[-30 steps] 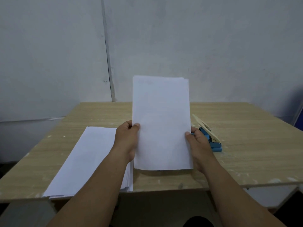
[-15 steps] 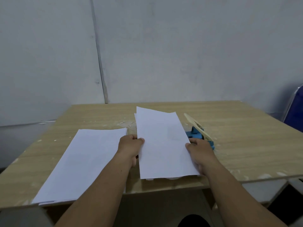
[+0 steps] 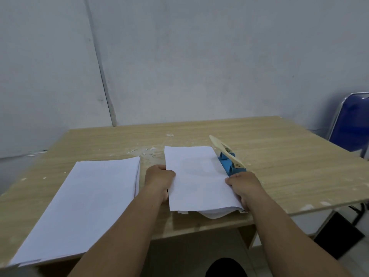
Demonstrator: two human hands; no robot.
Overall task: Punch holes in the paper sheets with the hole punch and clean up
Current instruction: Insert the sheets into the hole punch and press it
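Head view is showing me both of my hands holding a small bundle of paper sheets (image 3: 197,176) low on the table (image 3: 279,156), near its front edge. My left hand (image 3: 159,176) is pinching the left long edge, thumb on top, and my right hand (image 3: 243,184) is gripping the right long edge close to the front corner. The hole punch (image 3: 229,158), blue with a cream lever standing raised, is lying just beside the bundle's right edge; I cannot tell if the paper is already entering its slot. A bigger stack of sheets (image 3: 89,196) is resting on the table to the left. I am judging that the step now is feeding the bundle into the punch. To do it well, I should even the sheets, because the lower ones are sticking out and sagging at the front, then push the edge in fully and straight before pressing the lever.
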